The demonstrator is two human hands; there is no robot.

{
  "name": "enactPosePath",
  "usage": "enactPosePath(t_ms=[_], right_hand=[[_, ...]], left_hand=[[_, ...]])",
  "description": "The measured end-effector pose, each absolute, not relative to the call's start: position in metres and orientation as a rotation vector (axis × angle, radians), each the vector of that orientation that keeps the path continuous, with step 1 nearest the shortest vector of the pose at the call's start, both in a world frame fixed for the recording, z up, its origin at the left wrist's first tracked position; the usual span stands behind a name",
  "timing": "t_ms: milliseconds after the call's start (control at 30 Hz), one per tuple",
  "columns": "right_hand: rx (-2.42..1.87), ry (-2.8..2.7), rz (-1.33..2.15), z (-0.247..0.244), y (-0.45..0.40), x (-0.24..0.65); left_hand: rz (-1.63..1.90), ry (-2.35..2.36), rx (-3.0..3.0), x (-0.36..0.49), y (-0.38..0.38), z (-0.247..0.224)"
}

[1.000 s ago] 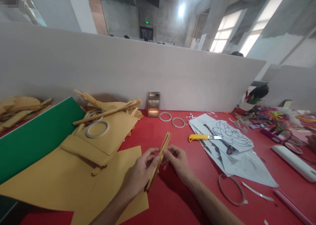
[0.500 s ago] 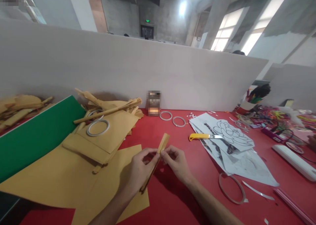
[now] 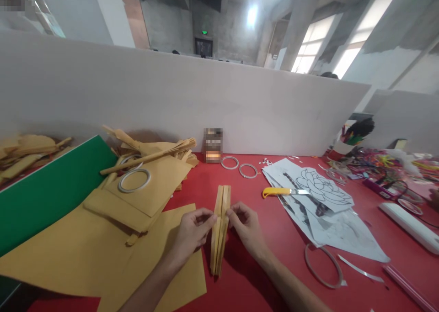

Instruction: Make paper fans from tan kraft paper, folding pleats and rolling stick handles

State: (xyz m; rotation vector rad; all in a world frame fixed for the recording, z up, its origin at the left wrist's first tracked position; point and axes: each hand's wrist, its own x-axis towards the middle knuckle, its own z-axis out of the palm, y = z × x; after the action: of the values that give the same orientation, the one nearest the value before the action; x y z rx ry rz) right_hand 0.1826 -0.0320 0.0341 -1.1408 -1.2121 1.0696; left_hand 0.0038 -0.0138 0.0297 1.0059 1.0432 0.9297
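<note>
A long, narrow folded strip of tan kraft paper stands nearly lengthwise before me, its two halves parted along a lengthwise groove. My left hand pinches its left edge between thumb and fingers. On the opposite edge, my right hand has a like pinch at about the same height. Left of the strip lies a flat sheet of tan paper, partly under my left forearm. A pile of folded tan paper rests further left, with a pale tape ring on it.
Right of my hands, a yellow utility knife lies with its blade over printed line drawings. Loose rings sit near the white partition. A green board leans at left. A white bar-shaped object lies far right.
The paper strip has turned from slanted to nearly upright in view, and its folded halves have spread apart. My left hand has shifted slightly left, onto the strip's left edge.
</note>
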Motion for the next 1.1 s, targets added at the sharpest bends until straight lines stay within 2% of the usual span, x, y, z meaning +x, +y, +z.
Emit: enactPosePath(t_ms=[367,600,700,867,1100], right_hand=[[-1.122,-1.267,1.068,0.028,-0.034,0.179],[-1.103,-1.273,1.074,0.024,-0.033,0.180],[-1.102,-1.323,0.967,0.025,-0.036,0.180],[-1.124,-1.562,0.586,0.031,-0.044,0.179],[-1.132,-1.665,0.676,0.034,-0.046,0.175]], left_hand=[[0.795,0.858,1.101,-0.005,-0.015,0.024],[0.782,0.920,1.187,-0.007,-0.015,0.022],[0.811,0.958,1.151,-0.004,-0.015,0.023],[0.962,0.999,0.948,0.001,-0.013,0.030],[0.987,0.953,0.966,0.001,-0.015,0.037]])
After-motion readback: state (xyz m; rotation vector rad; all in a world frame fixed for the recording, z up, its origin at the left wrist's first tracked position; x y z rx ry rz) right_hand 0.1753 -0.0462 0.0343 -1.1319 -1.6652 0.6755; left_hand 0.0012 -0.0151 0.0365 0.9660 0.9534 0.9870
